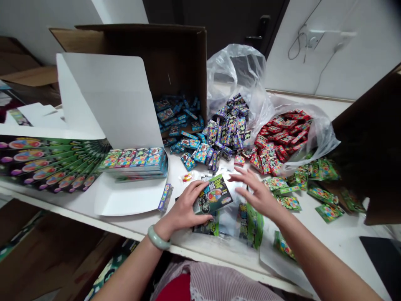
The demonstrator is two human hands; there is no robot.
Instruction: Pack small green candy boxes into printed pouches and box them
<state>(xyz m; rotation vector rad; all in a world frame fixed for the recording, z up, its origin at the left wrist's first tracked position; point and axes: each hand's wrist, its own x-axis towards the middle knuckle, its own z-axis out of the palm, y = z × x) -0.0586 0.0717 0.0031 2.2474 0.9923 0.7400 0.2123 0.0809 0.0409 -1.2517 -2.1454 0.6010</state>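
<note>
My left hand [184,205] is closed around a dark printed packet [216,194] with a bright green edge, thumb along its near side. Just right of it, my right hand [258,193] hovers with spread fingers and nothing in them. Below both hands, flat plastic bags [250,223] with dark and green print lie on the white table [213,246]. To the left stands an open white carton [125,202], with stacked rows of small colourful boxes [134,161] at its back.
Blue boxes [180,119] spill from a big cardboard box [140,31]. Purple boxes [227,129] and red boxes [282,136] lie in clear bags behind the hands. Green packets [324,194] are scattered right. Fanned printed cartons [46,163] line the left; the table's front edge runs close to me.
</note>
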